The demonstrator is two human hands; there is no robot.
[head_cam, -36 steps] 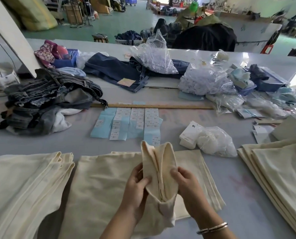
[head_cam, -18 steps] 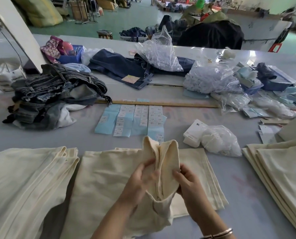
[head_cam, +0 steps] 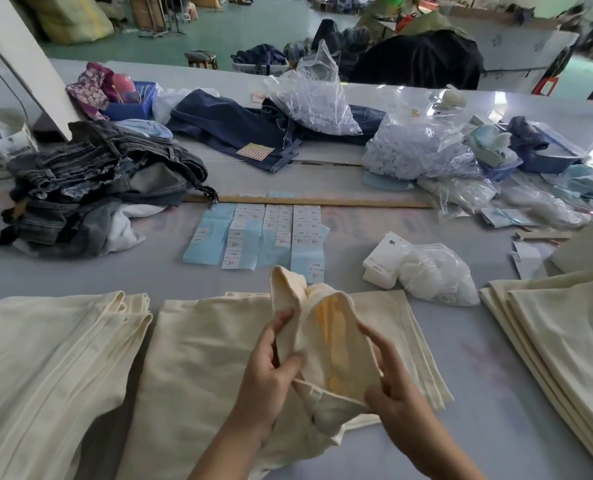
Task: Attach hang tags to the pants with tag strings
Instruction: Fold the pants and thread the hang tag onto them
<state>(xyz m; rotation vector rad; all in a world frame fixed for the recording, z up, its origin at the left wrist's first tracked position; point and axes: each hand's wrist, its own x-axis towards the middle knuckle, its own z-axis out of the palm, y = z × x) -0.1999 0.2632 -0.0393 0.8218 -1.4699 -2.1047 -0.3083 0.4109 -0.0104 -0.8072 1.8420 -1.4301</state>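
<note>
Green workshop floor (head_cam: 271,32) across the top, grey table (head_cam: 496,358) filling the frame, cream pants (head_cam: 219,358) lying low centre, their waistband lifted, left hand (head_cam: 271,372) and right hand (head_cam: 397,393) both curled gripping it, hang tags (head_cam: 383,263) centre-right.

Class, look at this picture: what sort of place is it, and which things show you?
Probably a garment factory's finishing table: stacks of cream pants, a heap of jeans, and size-sticker sheets.

Three cream pants stacks (head_cam: 565,323) (two hands (head_cam: 271,372)).
</note>
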